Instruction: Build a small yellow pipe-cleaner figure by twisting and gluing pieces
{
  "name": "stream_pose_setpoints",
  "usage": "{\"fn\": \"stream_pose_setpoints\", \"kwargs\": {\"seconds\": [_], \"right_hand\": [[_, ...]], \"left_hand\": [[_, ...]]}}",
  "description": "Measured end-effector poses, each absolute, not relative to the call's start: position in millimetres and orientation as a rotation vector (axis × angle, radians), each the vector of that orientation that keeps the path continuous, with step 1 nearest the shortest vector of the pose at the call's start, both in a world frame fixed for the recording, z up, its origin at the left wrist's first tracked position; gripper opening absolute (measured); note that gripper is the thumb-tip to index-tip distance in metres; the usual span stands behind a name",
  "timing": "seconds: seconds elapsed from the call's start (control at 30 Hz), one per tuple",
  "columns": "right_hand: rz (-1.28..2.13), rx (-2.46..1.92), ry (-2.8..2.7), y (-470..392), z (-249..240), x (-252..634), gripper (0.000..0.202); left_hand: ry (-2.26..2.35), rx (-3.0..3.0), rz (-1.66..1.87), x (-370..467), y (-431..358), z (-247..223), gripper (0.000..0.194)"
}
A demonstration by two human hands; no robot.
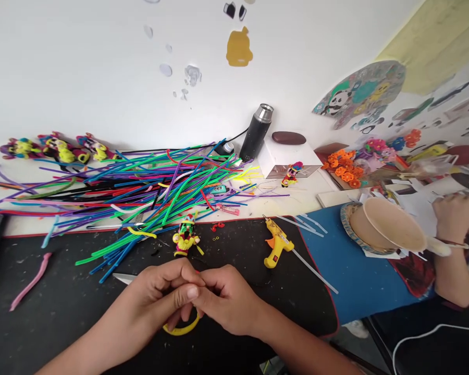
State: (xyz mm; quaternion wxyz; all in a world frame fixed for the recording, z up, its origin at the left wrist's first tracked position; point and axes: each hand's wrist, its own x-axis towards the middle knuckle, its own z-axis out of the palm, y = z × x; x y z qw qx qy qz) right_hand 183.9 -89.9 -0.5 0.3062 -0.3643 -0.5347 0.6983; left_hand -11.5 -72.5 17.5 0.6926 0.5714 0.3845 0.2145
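My left hand (162,297) and my right hand (229,302) meet over the black mat (62,302), fingertips pinched together on a yellow pipe cleaner (182,329) that curls in a loop below them. A bit of red shows between the fingers. A small yellow and green pipe-cleaner figure (185,237) stands just beyond my hands. Scissors (123,278) lie partly hidden behind my left hand.
A big pile of coloured pipe cleaners (140,187) covers the table's left. A yellow glue gun (276,249) with glue sticks lies to the right. A black flask (256,133) and white box (285,156) stand by the wall. Another person's hands (451,216) hold a wooden scoop at right.
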Motion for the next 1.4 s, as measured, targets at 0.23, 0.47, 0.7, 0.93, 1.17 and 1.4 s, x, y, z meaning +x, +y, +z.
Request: {"fn": "stream_pose_setpoints", "kwargs": {"seconds": [0.23, 0.47, 0.7, 0.93, 1.17, 1.4], "right_hand": [[1.857, -0.938, -1.410, -87.5, -3.2, 187.0, 0.050], [1.797, -1.183, -1.225, -90.9, -17.9, 206.1, 0.049], [1.753, -1.270, -1.271, -93.4, -21.9, 213.5, 0.042], [1.662, -1.312, -1.414, -90.1, -19.6, 204.7, 0.032], [1.711, -1.327, -1.299, -101.2, -16.4, 218.7, 0.041], [1.807, -1.268, -1.061, -132.6, -7.5, 248.0, 0.049]], "left_hand": [[0.799, 1.113, 0.421, -12.7, -67.0, 15.6, 0.046], [0.984, 1.175, 0.680, -19.4, -46.6, 23.1, 0.038], [0.919, 1.294, 0.653, -17.9, -44.9, 25.4, 0.034], [0.972, 1.218, 0.668, -21.4, -44.5, 19.0, 0.041], [1.082, 1.669, 0.524, -6.3, -39.1, 23.2, 0.045], [0.990, 2.388, 0.107, 77.4, -22.9, 27.1, 0.018]]}}
